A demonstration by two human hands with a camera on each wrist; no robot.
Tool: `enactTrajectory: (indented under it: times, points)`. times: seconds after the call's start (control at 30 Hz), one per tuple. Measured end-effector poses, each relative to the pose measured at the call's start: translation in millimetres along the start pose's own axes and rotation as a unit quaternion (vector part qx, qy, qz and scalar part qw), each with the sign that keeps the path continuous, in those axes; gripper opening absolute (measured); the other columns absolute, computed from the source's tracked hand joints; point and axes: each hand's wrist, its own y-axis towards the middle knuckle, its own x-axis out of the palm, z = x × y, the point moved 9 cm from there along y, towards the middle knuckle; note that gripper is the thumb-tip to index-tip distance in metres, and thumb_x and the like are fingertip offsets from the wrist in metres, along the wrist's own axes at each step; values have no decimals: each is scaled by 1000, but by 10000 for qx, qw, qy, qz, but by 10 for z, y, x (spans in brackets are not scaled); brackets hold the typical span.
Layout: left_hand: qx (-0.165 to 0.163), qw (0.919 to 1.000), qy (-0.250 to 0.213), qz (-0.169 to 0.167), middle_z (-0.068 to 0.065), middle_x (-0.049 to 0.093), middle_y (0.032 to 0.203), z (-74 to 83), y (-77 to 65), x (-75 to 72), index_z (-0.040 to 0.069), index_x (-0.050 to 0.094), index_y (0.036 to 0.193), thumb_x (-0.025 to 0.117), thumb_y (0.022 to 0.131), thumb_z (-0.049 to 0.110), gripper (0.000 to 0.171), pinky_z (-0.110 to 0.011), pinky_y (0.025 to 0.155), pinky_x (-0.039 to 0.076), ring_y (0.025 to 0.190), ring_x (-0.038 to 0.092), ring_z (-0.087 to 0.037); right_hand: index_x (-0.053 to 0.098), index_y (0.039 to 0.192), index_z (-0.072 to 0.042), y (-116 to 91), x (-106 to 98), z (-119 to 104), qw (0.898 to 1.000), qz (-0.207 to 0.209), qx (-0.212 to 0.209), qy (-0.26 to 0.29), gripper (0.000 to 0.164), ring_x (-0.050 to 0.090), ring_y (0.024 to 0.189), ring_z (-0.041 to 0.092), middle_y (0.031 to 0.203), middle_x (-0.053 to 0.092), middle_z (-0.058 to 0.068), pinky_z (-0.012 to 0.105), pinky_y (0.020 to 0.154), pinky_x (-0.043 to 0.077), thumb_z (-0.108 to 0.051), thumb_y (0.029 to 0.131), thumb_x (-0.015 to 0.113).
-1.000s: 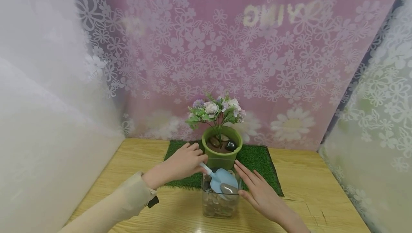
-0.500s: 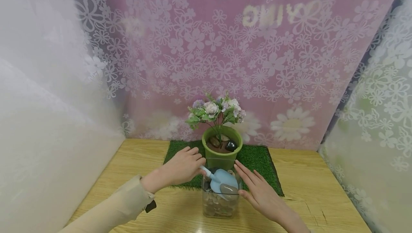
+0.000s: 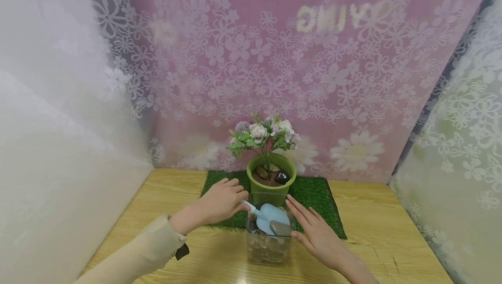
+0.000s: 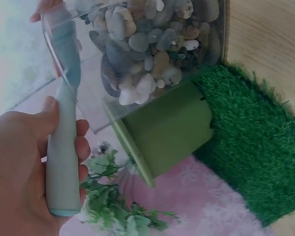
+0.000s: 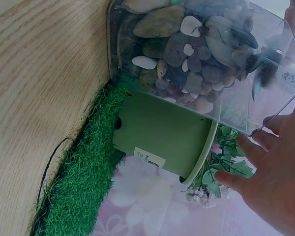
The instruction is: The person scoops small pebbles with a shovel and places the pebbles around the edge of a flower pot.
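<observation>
Pale-blue plastic trowel (image 3: pixel 268 212) at mouth of clear plastic box (image 4: pixel 94 109): seemed light, stiff.
Left hand (image 3: pixel 222 201) gripped its handle (image 4: pixel 64 162), aptly; right hand (image 3: pixel 317 237), fingers straight, touched box.

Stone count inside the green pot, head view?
3 visible in the green pot: a black stone right of the stems, a brown stone left, a tan stone toward the back. More may be hidden.
</observation>
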Motion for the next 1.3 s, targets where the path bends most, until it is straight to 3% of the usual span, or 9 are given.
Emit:
enactTrajectory:
  times: [0.13, 0.33, 0.5, 0.73, 0.9, 1.1, 1.3]
  points:
    - [28, 10000, 53, 54, 9, 66, 90, 42, 29, -41, 22, 69, 99, 57, 101, 47, 28, -30, 72, 37, 81, 45, -13, 18, 164, -24, -2, -4, 8, 10000, 33, -2, 1, 75, 46, 141, 25, 169, 20, 0, 63, 107, 38, -32, 103, 60]
    - [-150, 9990, -394, -109, 10, 60, 78, 18, 8, 9, 23, 66, 89, 56, 101, 46, 28, -28, 67, 32, 73, 39, -11, 18, 164, -25, -6, 10, 10, 10000, 55, -27, -26, 75, 45, 142, 24, 169, 20, 0, 62, 106, 39, -32, 103, 60]
    - [-297, 9968, -720, -186, 12, 59, 80, -51, -57, 46, 24, 68, 93, 55, 102, 45, 27, -26, 68, 34, 73, 39, -10, 18, 164, -24, -3, 10, -2, 10000, 65, -22, -35, 75, 44, 142, 24, 169, 20, 0, 62, 106, 39, -33, 102, 60]
    - [-287, 9972, -674, -153, 9, 62, 89, -48, -108, 14, 22, 69, 99, 54, 103, 43, 26, -27, 71, 39, 79, 45, -10, 18, 164, -24, -10, 13, 8, 10000, 5, 58, 81, 74, 45, 142, 26, 169, 21, 0, 63, 107, 38, -33, 103, 59]
    - [-144, 9969, -773, 13, 9, 63, 84, 25, -86, -34, 20, 70, 96, 56, 103, 41, 26, -26, 70, 42, 75, 46, -10, 17, 164, -26, -10, 30, 25, 9998, -34, 111, 158, 74, 44, 142, 27, 169, 20, 0, 64, 107, 37, -33, 103, 59]
    - [-287, 9951, -942, -92, 11, 65, 89, 18, -87, -4, 22, 68, 100, 63, 99, 47, 26, -25, 70, 42, 77, 47, -9, 17, 164, -26, -9, 31, 18, 9998, -44, 122, 167, 73, 45, 142, 26, 169, 20, 0, 64, 107, 37, -33, 104, 58]
    - [-85, 9976, -645, 227, 7, 63, 96, 57, -92, -34, 21, 67, 102, 64, 98, 45, 24, -29, 74, 45, 84, 50, -12, 18, 164, -25, -12, 9, 12, 9999, 27, 101, 124, 73, 46, 141, 26, 168, 21, 1, 63, 107, 38, -32, 103, 59]
